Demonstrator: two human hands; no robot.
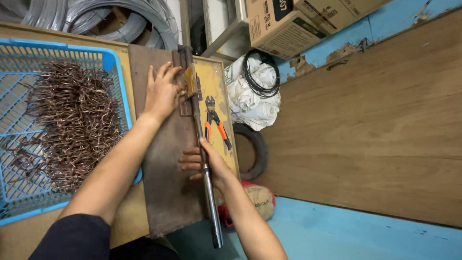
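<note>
A long metal lever bar runs down the middle of a rusty bending jig fixed on a yellow board. My right hand is wrapped around the bar about halfway along it. My left hand lies flat on the jig's plate by the hinge end, fingers spread, touching the bar's head. Orange-handled cutting pliers lie on the yellow board just right of the bar.
A blue plastic basket at the left holds a heap of bent brown wire pieces. Wire coils lie at the top. A white sack with a black cable loop, a tyre, cardboard boxes and a wooden panel stand right.
</note>
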